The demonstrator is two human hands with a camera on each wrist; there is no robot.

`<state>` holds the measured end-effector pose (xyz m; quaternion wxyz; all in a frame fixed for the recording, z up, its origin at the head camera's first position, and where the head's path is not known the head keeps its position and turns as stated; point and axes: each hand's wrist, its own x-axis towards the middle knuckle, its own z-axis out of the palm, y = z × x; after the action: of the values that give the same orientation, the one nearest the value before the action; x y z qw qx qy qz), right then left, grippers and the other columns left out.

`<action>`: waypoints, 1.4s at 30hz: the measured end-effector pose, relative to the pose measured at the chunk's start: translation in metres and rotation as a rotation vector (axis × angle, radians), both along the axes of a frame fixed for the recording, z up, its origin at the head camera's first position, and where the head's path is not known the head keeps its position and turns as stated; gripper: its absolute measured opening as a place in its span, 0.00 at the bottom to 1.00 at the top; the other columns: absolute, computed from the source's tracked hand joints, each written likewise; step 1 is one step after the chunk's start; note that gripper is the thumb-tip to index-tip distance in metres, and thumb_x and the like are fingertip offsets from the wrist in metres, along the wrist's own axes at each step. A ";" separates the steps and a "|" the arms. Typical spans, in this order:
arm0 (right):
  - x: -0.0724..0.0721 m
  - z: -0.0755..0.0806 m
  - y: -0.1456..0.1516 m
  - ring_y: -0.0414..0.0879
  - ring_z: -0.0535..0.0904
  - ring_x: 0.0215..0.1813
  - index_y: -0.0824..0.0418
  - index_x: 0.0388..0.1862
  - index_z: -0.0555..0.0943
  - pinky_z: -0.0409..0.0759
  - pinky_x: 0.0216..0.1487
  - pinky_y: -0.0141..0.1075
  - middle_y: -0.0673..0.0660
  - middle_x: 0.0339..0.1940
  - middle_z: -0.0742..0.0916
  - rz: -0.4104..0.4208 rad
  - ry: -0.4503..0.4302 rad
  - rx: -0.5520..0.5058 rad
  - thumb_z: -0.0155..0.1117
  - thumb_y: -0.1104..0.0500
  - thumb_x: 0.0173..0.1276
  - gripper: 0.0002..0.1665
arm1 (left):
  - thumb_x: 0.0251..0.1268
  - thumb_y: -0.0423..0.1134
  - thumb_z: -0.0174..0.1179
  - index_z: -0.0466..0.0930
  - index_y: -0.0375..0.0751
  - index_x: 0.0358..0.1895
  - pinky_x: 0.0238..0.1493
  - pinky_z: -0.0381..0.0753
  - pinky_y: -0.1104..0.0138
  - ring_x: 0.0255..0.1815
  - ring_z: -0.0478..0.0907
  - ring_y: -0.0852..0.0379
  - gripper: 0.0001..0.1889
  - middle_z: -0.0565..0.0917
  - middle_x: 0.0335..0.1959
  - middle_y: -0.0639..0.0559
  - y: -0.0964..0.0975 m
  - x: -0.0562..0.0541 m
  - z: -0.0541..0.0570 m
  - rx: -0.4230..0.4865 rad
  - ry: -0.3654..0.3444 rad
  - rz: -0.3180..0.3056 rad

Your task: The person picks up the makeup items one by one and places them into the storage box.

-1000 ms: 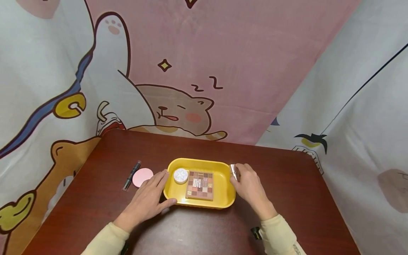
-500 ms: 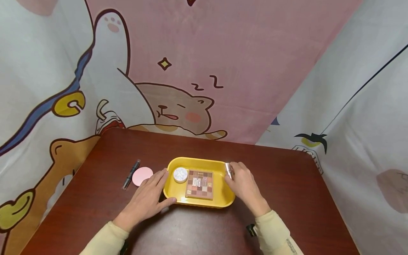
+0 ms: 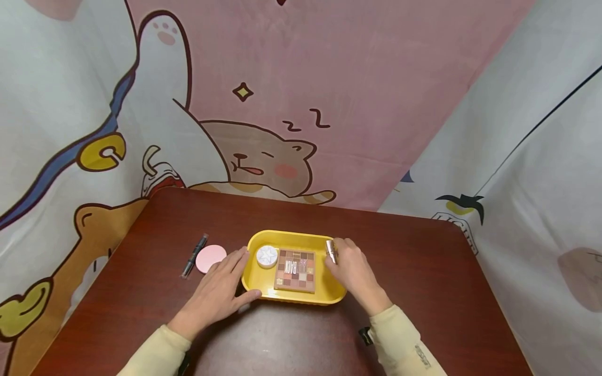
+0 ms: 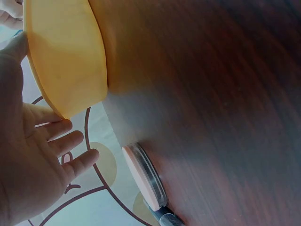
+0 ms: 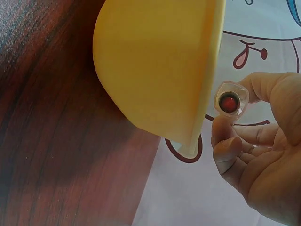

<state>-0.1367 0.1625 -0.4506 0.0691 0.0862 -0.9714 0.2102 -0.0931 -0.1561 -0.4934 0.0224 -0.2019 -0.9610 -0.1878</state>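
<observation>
My left hand point(image 3: 213, 292) rests at the left end of a yellow plastic tray point(image 3: 331, 287), fingers straight along its rim and thumb at the near corner. In the left wrist view, the fingertips touch the tray's edge. My right hand point(image 3: 355, 274) pinches a lipstick point(image 3: 331, 251) between thumb and fingers over the tray's right end. In the right wrist view, the lipstick point(image 5: 230, 101) shows its clear end with a red centre, just above the rim. Inside the tray lie an eyeshadow palette point(image 3: 294, 272) and a round white case with a star lid point(image 3: 267, 257).
Left of the tray, a round pink compact point(image 3: 210, 258) and a dark double-ended pen point(image 3: 194, 256) lie on the brown table point(image 3: 400, 240). A cartoon-print cloth point(image 3: 367, 104) hangs behind and beside the table.
My right hand has moved left with the lipstick, from beside the tray's right rim to over its inside. The left hand stays at the tray's left end.
</observation>
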 end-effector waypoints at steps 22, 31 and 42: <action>-0.005 -0.009 -0.015 0.53 0.81 0.29 0.71 0.42 0.82 0.86 0.33 0.47 0.62 0.34 0.81 0.029 -0.015 0.102 0.72 0.60 0.64 0.16 | 0.63 0.69 0.64 0.59 0.33 0.80 0.72 0.68 0.41 0.78 0.64 0.39 0.53 0.63 0.80 0.38 0.000 0.000 0.001 -0.015 -0.020 0.006; -0.006 -0.011 -0.025 0.50 0.76 0.25 0.68 0.36 0.78 0.82 0.28 0.44 0.59 0.29 0.79 0.017 -0.092 0.109 0.67 0.62 0.68 0.09 | 0.64 0.69 0.64 0.58 0.34 0.81 0.73 0.66 0.42 0.79 0.63 0.40 0.54 0.61 0.81 0.39 0.000 -0.001 0.002 -0.016 -0.047 0.008; -0.010 -0.020 -0.034 0.47 0.75 0.25 0.63 0.26 0.73 0.81 0.27 0.42 0.58 0.26 0.77 0.060 -0.119 0.155 0.69 0.65 0.64 0.13 | 0.64 0.68 0.65 0.59 0.34 0.80 0.73 0.67 0.41 0.78 0.63 0.40 0.53 0.62 0.81 0.39 0.000 -0.002 0.000 -0.010 -0.032 0.008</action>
<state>-0.1472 0.1286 -0.4705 -0.0017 0.1076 -0.9841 0.1411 -0.0947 -0.1563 -0.4935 0.0068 -0.1953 -0.9629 -0.1862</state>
